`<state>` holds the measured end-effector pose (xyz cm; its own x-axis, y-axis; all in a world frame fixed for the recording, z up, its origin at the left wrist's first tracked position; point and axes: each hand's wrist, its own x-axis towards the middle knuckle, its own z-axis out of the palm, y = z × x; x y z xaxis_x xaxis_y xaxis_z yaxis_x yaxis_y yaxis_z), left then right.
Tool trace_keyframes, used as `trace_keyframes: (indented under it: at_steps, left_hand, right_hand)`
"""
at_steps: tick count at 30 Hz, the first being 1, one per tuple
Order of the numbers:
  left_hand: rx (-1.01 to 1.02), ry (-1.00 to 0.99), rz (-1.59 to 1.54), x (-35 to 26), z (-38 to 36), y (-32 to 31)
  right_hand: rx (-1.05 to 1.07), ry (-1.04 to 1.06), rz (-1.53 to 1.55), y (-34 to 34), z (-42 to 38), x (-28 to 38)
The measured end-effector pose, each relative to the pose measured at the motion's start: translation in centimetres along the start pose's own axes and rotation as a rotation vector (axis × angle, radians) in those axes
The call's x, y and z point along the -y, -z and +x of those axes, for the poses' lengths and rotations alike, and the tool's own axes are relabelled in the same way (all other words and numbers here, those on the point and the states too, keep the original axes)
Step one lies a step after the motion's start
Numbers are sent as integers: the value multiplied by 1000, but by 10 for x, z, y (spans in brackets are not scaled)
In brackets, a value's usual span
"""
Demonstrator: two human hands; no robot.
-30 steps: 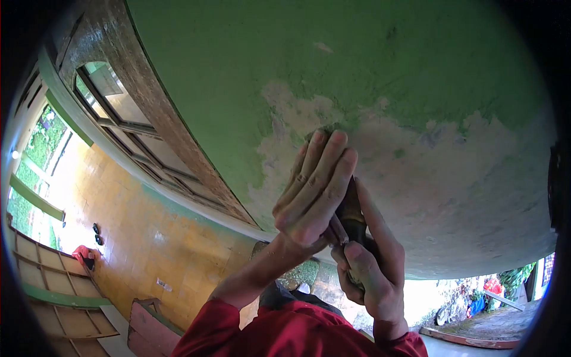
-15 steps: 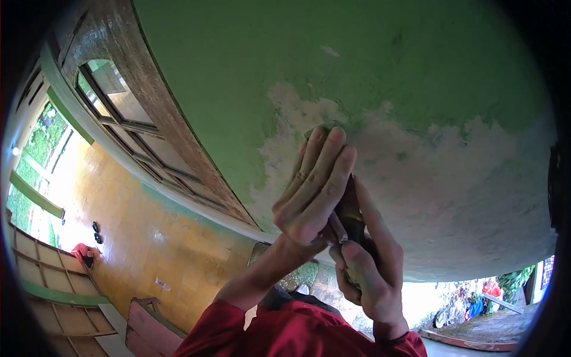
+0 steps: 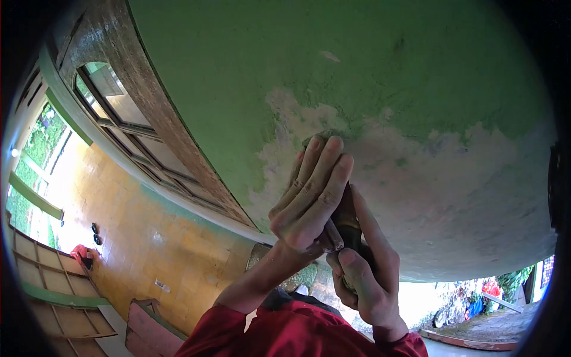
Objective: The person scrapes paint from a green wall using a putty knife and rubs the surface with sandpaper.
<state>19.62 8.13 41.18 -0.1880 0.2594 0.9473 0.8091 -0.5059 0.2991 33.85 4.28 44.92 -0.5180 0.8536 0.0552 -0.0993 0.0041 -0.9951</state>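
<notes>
My right hand [image 3: 370,279] is wrapped round a dark-handled tool [image 3: 350,223], gripping it from the right. A narrow, pinkish-brown piece sticks out beside the handle between my hands. My left hand [image 3: 312,193] lies over the tool's upper part, its fingers stretched out side by side and pressing toward the wall; its thumb is hidden. A greyish rounded edge shows just beyond the left fingertips, against the wall, but the tool's head is mostly covered. Around it the green wall [image 3: 250,65] has a pale bare patch [image 3: 434,172] with ragged paint edges.
A brown wooden window frame [image 3: 163,107] borders the wall at left. Below lies a yellow tiled floor [image 3: 143,220] with dark footwear [image 3: 96,233] and a red cloth [image 3: 80,253]. A pinkish wooden piece [image 3: 148,333] stands near my left sleeve. Plants and a ledge are at lower right.
Both hands and the tool have slid slightly down the wall, toward my body. The left hand still lies over the tool and the right hand keeps its grip.
</notes>
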Motion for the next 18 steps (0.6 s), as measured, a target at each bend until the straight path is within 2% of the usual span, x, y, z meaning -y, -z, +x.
trace_keyframes:
  at_steps: [2,3,7,10,14,18]
  left_hand:
    - [58,-8,-10,-6,-5,2]
    - [111,-16,-22,-8,-3,3]
    - [57,-18,-27,-6,3,2]
    - [153,-37,-22,-7,-4,3]
    - [79,-8,-53,-8,0,1]
    - [102,-37,-30,-9,-2,-3]
  right_hand:
    - [8,77,-41,0,1,-2]
    - [-9,63,-8,2,-2,-4]
    - [-44,22,22,6,-10,-6]
    - [-41,3,12,6,-9,-1]
    - [-12,12,41,0,-8,6]
    - [15,6,28,6,2,12]
